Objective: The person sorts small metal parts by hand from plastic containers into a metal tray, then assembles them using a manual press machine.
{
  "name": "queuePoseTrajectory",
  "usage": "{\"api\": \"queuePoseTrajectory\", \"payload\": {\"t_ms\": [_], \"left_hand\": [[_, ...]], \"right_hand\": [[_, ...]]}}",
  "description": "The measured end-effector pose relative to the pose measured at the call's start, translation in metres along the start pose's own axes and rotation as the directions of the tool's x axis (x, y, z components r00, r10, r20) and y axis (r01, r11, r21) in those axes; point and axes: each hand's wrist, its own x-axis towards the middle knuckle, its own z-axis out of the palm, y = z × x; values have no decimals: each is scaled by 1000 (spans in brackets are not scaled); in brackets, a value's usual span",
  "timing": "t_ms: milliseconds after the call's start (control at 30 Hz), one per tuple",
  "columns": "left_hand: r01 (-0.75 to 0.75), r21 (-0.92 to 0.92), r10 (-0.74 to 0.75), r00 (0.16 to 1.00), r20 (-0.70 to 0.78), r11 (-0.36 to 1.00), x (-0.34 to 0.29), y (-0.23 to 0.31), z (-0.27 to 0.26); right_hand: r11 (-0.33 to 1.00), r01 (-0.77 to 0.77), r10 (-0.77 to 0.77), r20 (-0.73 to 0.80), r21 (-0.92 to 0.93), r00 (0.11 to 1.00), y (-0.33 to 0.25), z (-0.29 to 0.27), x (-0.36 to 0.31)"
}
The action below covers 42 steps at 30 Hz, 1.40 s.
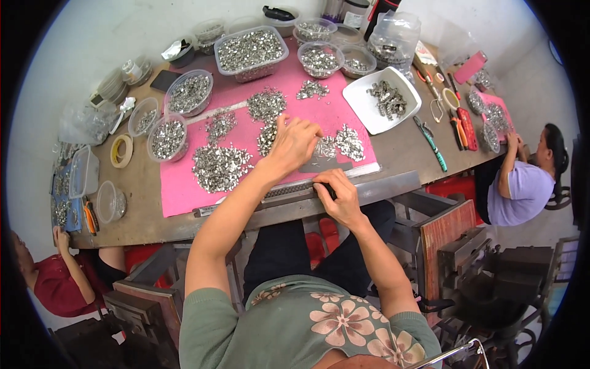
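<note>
My left hand hovers over the pink mat, among heaps of small silvery metal pieces. Its fingers are bent together, and what they hold, if anything, is hidden. Just left of it lies a heap of metal pieces; a bigger heap is nearer the front. At the table's front edge my right hand is closed around a short black object, mostly covered by the fingers. Beside that hand a long metal strip runs along the edge. Small bright pieces are heaped beyond it.
Plastic tubs of metal pieces line the back and left. A white tray holds darker pieces. Right of it lie a green-handled tool and orange-handled pliers. A tape roll is at left. Two people work at the sides.
</note>
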Motion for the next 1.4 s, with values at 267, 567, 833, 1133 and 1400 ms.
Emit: {"api": "queuePoseTrajectory", "payload": {"t_ms": [267,567,833,1133,1400], "left_hand": [[-68,185,35,984,174,980,25,-10,16],[-126,170,104,986,130,977,23,-12,24],[17,-92,-13,999,43,996,-30,8,-28],[89,26,-91,993,76,996,-83,14,-43],[153,15,-154,986,62,988,-86,17,-43]], "right_hand": [[992,-74,56,-160,-104,985,14,-18,15],[891,-63,31,-78,-449,996,67,-17,61],[897,-91,93,-15,-432,996,60,-17,70],[993,-31,50,176,-110,983,2,-15,33],[976,-181,210,298,-122,931,10,-16,43]]}}
